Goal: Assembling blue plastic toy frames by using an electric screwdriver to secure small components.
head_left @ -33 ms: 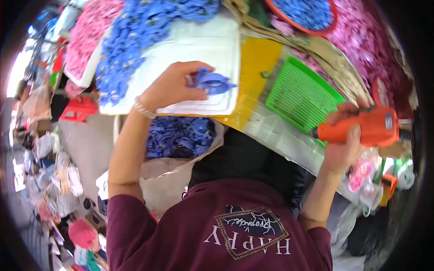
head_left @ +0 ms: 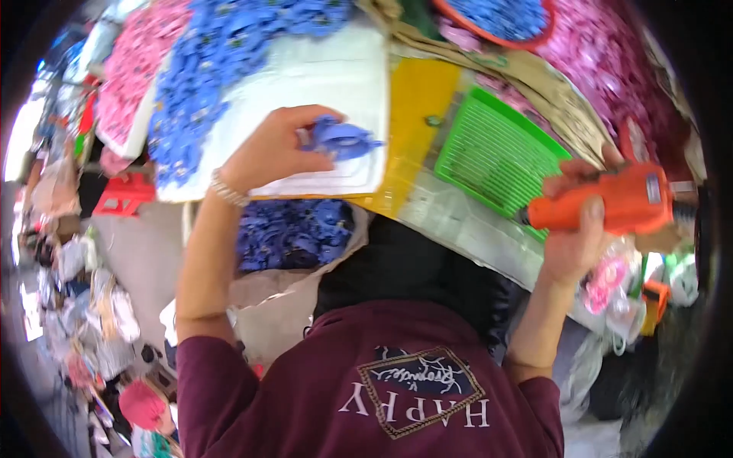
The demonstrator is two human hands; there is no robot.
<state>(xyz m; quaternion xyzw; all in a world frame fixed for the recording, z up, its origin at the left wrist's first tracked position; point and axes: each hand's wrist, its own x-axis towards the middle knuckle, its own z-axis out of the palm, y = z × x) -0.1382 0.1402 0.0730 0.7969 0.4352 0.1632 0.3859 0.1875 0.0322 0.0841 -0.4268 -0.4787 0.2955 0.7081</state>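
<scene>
My left hand (head_left: 271, 149) pinches a small blue fabric flower (head_left: 341, 140) over a white foam tray (head_left: 321, 76). A heap of finished blue flowers (head_left: 221, 69) covers the tray's far left part. My right hand (head_left: 576, 237) grips an orange glue gun (head_left: 611, 204) at the right, its nozzle pointing left toward a green slatted plastic tray (head_left: 492, 153). The two hands are well apart.
A yellow board (head_left: 416, 114) lies between the white and green trays. Pink flowers (head_left: 126, 69) fill a tray at far left, magenta ones (head_left: 611, 69) lie at upper right. A bag of blue pieces (head_left: 290, 233) sits below the white tray. An orange-rimmed bowl (head_left: 504, 19) holds blue flowers.
</scene>
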